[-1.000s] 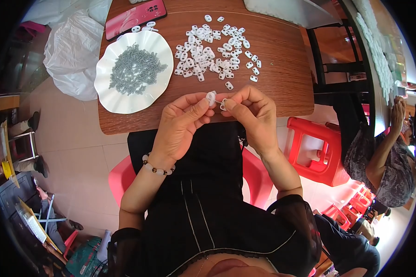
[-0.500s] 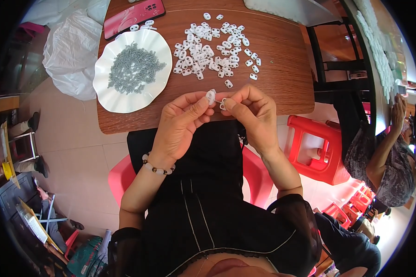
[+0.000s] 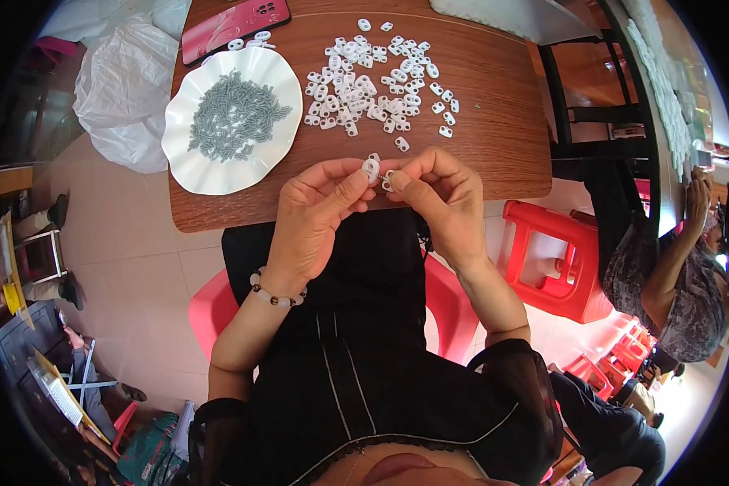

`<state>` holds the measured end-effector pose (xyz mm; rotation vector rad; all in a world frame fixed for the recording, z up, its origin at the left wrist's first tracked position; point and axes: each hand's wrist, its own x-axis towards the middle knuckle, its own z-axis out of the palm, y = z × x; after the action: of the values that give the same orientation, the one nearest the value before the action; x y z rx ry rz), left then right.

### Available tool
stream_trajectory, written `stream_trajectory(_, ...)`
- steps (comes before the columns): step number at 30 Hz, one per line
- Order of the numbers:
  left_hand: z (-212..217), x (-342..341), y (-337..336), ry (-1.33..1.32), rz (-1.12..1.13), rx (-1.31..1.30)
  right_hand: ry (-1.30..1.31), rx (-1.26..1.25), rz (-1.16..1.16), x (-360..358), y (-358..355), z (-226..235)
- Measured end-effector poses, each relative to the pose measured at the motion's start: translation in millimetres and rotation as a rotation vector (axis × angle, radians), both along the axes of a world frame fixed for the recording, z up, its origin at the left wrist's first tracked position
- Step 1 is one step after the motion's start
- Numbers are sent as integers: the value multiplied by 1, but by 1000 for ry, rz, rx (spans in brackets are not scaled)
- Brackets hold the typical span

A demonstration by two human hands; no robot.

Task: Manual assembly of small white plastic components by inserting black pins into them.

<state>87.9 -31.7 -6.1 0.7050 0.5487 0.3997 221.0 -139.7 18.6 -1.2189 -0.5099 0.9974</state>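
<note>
Over the near edge of the table, my left hand (image 3: 320, 206) pinches a white cord lock part (image 3: 371, 168) with an oval face between thumb and fingers. My right hand (image 3: 441, 198) grips a smaller white two-hole cord lock part (image 3: 388, 181) between thumb and forefinger. A thin metal spring bridges the narrow gap between the two parts; fingers hide its ends. Beyond my hands lies a loose pile of white cord lock parts (image 3: 350, 95), with one stray piece (image 3: 402, 144) nearest my fingers. To the left, a wavy-rimmed white plate (image 3: 178, 166) holds a heap of small grey springs (image 3: 235, 117).
A pink phone (image 3: 233, 31) lies at the far left of the brown table (image 3: 494, 105), beside a few white parts. A white plastic bag (image 3: 125, 97) hangs left of it. Red stools (image 3: 555, 259) stand at the right, where another person's arm (image 3: 672, 259) reaches a neighbouring table.
The two white parts have come slightly closer together, and less of the spring shows between them. Both hands stay almost in the same place.
</note>
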Motion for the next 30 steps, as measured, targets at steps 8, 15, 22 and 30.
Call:
stream_trajectory(8, 6, 0, -4, 20, 26, 109, -10, 52, -24, -8, 1, -2)
stream_trajectory(15, 12, -3, -5, 25, 15, 141, -33, 116, -13, -13, -1, -5)
stream_trajectory(22, 13, -6, -6, 5, -7, 86, -55, 152, -76, -18, 0, -8)
stream_trajectory(30, 10, -5, -8, -13, 43, 117, -186, -73, -18, -11, -4, 0)
